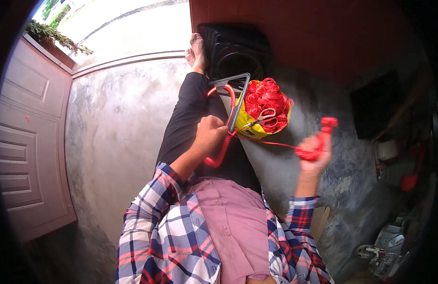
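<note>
The right hand (314, 155) is closed around a bundle of red cord (329, 124), its strand (271, 142) running to the metal frame (241, 100) over the lap, where the left hand (211, 134) curls, its grip hidden. Slackened pull could loosen the red wraps (221, 155), and the strand might snag on the scissors (260, 119) atop the nearby yellow bag (282, 125).

Cord (265, 97) is red, shirt (181, 234) plaid, trousers (183, 113) seemingly black.

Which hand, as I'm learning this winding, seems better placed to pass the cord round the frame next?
Likely the right hand: it holds the cord bundle, whose strand runs to the frame. The left hand is closed at the frame, seemingly steadying it.
</note>
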`<state>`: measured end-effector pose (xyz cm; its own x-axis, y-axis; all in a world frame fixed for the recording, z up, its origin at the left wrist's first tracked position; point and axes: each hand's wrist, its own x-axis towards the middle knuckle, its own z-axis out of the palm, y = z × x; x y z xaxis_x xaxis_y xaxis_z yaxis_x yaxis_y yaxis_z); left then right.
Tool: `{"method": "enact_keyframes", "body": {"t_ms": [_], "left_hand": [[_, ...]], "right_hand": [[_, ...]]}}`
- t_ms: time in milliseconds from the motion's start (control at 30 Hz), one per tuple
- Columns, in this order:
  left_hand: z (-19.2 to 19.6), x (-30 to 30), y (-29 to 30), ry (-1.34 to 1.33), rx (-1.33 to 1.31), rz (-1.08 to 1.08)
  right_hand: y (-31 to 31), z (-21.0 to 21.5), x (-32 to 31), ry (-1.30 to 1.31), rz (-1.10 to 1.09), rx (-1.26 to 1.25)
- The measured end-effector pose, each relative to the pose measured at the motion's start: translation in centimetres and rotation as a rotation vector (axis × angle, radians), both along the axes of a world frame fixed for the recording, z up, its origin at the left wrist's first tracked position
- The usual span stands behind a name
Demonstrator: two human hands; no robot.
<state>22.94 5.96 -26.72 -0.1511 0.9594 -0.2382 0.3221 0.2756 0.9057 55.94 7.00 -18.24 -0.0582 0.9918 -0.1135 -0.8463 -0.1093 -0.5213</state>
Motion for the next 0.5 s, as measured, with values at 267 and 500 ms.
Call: {"method": "enact_keyframes", "body": {"t_ms": [267, 500], "left_hand": [[-0.6, -0.1, -0.5, -0.442, -0.130, -0.004], [2.7, 1.0, -0.2, -0.637, -0.383, 0.008]], "right_hand": [[-1.1, -7.8, -13.5, -0.361, 0.525, -0.176], [-0.5, -5.9, -11.5, -0.743, 0.409, -0.067]]}}
